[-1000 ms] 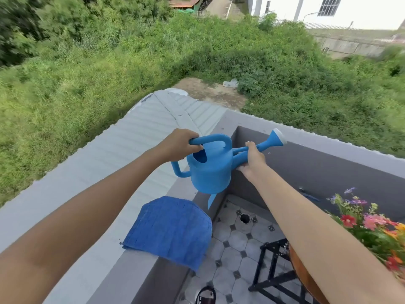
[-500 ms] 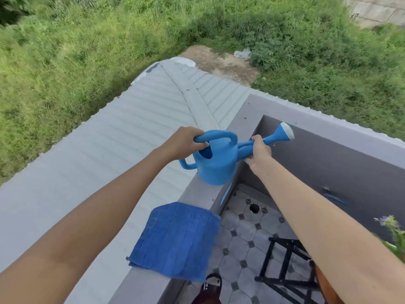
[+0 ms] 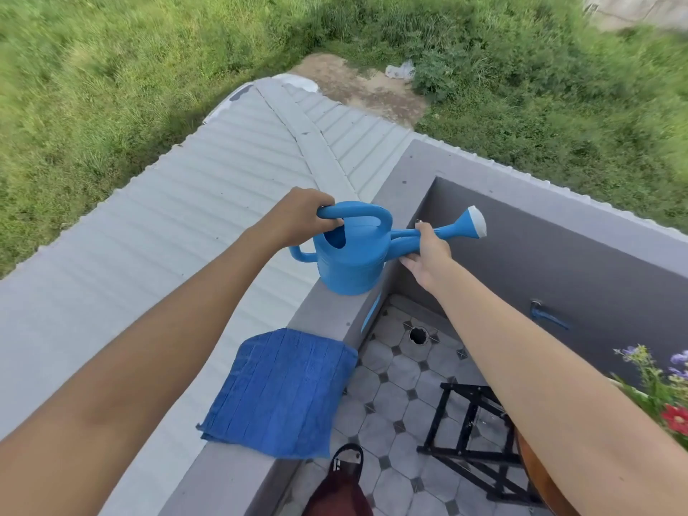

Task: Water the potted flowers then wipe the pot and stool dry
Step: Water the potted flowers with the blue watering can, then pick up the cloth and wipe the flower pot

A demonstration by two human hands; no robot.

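Watering can [image 3: 350, 255] on ledge [image 3: 327, 314], blue cloth [image 3: 279, 392] beside, stool [image 3: 469, 441] below

blue watering can [image 3: 350, 258] upright on ledge, blue cloth [image 3: 279, 392] flat nearby

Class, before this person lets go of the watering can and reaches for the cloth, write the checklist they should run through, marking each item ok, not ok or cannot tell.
1. Watering can base down on the ledge: ok, though it sits near the inner edge.
2. Left hand on the top handle: ok, gripping.
3. Right hand on the spout: ok, gripping.
4. Blue cloth within reach on the ledge: ok; one corner overhangs the inner edge.
5. Flowers watered: cannot tell.
6. Stool and pot wet and needing a wipe: cannot tell; both are partly hidden by the right arm.
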